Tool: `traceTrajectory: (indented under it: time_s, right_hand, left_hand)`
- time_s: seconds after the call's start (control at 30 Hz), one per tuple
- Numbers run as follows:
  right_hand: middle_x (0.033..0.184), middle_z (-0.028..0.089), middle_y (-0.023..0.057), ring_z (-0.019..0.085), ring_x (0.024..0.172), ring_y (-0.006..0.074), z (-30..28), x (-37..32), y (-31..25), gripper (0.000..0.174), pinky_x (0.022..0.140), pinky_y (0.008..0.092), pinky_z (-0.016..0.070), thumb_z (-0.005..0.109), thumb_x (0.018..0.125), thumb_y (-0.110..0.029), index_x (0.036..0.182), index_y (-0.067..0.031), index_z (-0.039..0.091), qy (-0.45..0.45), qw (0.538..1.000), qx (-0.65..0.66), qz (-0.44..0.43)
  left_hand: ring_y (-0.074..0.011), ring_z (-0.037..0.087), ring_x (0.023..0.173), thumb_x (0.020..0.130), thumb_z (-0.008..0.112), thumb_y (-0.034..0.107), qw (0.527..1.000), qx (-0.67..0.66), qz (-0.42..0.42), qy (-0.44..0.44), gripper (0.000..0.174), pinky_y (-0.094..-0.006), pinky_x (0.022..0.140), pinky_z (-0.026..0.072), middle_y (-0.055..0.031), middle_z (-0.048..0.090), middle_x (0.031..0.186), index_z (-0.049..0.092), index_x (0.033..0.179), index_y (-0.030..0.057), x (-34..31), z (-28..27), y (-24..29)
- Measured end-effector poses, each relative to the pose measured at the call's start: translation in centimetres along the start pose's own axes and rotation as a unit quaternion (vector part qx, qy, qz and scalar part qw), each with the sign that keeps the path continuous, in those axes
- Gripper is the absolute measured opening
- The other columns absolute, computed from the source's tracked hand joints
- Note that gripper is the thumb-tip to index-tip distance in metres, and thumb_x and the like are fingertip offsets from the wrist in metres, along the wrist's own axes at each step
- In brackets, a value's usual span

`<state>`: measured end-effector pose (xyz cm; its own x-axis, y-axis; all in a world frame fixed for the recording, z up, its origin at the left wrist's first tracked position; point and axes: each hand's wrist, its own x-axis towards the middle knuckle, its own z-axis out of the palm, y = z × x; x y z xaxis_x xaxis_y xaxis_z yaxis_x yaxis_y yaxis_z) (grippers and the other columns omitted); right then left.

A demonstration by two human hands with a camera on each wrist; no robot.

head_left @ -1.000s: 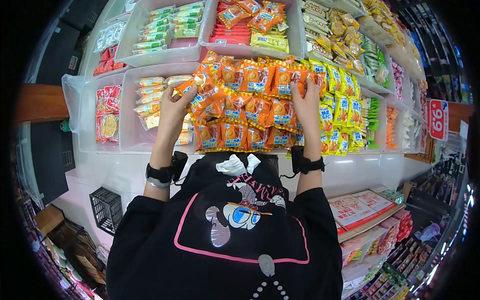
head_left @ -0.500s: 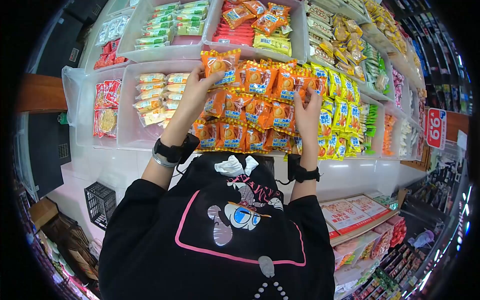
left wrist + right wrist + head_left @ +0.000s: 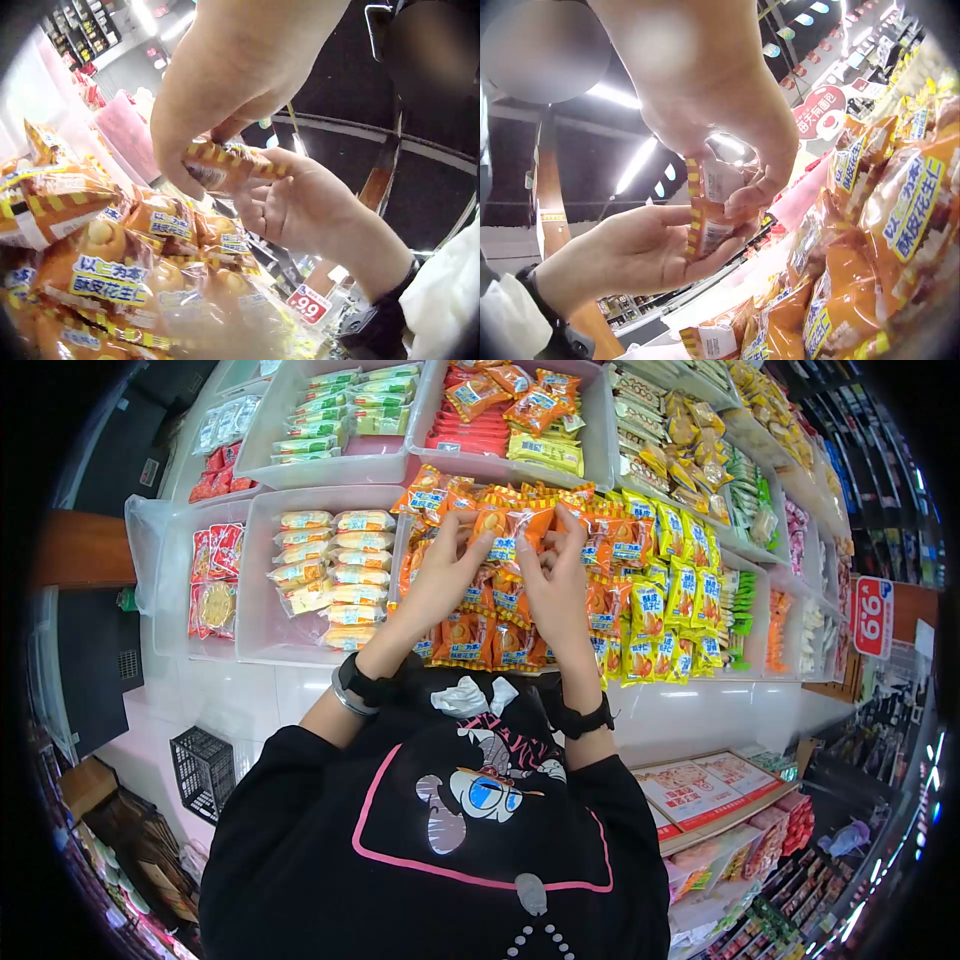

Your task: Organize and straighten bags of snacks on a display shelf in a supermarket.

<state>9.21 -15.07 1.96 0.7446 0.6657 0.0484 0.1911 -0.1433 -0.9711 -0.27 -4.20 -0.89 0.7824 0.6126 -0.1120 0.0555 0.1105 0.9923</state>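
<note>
An orange snack packet with a yellow striped edge is held up between both hands, over rows of matching orange packets. My left hand grips its left side, thumb across the front. On the right side, my right hand pinches it with thumb and fingers. Seen from the right wrist, the packet shows a white label with a barcode, and the left hand's fingers lie along its lower part. The left wrist view shows the packet nearly edge-on, above the stacked packets.
Yellow packets fill the right of the same bin. To the left, a clear bin holds wrapped pale snacks. Behind, another bin has red, orange and yellow packs. A red 9.9 price sign stands at the right; a black basket is on the floor.
The left hand first shifted a packet to the pile's back left corner. Both hands have since come together at the middle of the pile and lifted one orange packet between them.
</note>
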Motion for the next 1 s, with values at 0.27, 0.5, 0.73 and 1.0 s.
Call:
traceTrajectory:
  time_s: [0.27,0.5,0.73,1.0]
  right_hand:
    - [0.114,0.051,0.0215,0.055,0.085,0.0230,0.9,3.0,2.3,0.059,0.074,0.0336,0.0457,0.058,0.087,-0.012,0.137,0.0009,0.029,-0.023,0.991,-0.123,-0.037]
    - [0.100,0.041,0.0165,0.051,0.095,0.0308,1.4,3.4,3.9,0.058,0.085,0.0374,0.0429,0.058,0.086,-0.008,0.140,-0.0112,0.036,-0.044,0.982,-0.171,-0.063]
    - [0.102,0.046,0.0168,0.054,0.088,0.0314,1.5,3.2,3.6,0.044,0.079,0.0395,0.0462,0.057,0.086,-0.005,0.129,-0.0112,0.051,-0.028,0.942,-0.300,-0.146]
    - [0.104,0.047,0.0184,0.054,0.094,0.0329,1.9,2.9,3.0,0.042,0.080,0.0402,0.0466,0.064,0.082,-0.017,0.122,-0.0066,0.055,-0.023,0.942,-0.306,-0.134]
  left_hand:
    - [-0.0306,0.051,0.109,0.088,0.060,0.021,0.918,0.338,0.193,0.077,0.031,-0.0386,0.094,0.0394,-0.0155,0.056,0.115,0.060,0.113,0.0041,1.4,-3.0,-1.5]
    - [-0.0303,0.050,0.110,0.087,0.061,0.019,0.936,0.320,0.141,0.030,0.030,-0.0375,0.096,0.0385,-0.0150,0.054,0.113,0.061,0.114,0.0057,1.4,-3.8,-5.2]
    - [-0.0307,0.048,0.113,0.086,0.059,0.015,0.908,0.330,0.167,0.195,0.028,-0.0377,0.097,0.0374,-0.0177,0.054,0.114,0.061,0.112,0.0067,4.3,-7.5,-6.1]
    - [-0.0202,0.062,0.078,0.084,0.064,0.018,0.963,0.196,0.040,0.179,0.023,-0.0319,0.072,0.0474,-0.0135,0.061,0.081,0.055,0.096,0.0007,7.4,-9.3,-8.8]
